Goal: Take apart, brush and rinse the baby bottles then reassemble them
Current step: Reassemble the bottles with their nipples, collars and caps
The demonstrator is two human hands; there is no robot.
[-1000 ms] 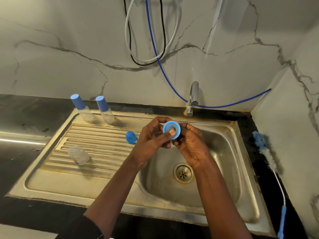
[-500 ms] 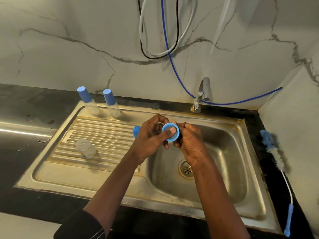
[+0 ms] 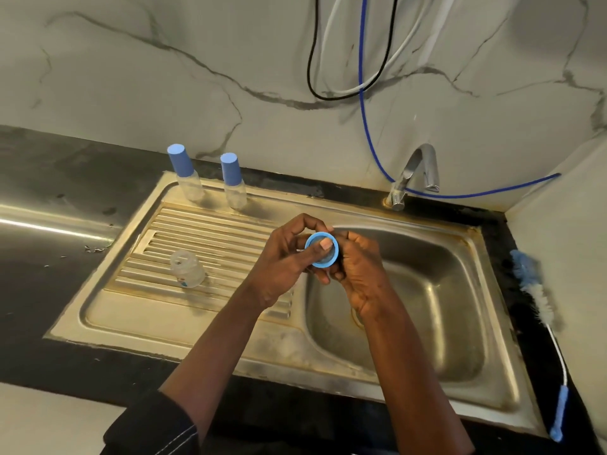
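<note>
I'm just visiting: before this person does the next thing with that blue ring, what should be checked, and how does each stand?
1. Grip on the blue ring by left hand and right hand: ok.
2. Ring held over the sink basin, so a drop lands inside: ok.
3. Teat pushed out of the ring: cannot tell, the left thumb covers the opening.
4. Reach to the bottle brush, right of the sink: ok.
5. Water from the tap: not ok, none shows.
6. Steady rest for the open bottle on the drainboard: ok.
</note>
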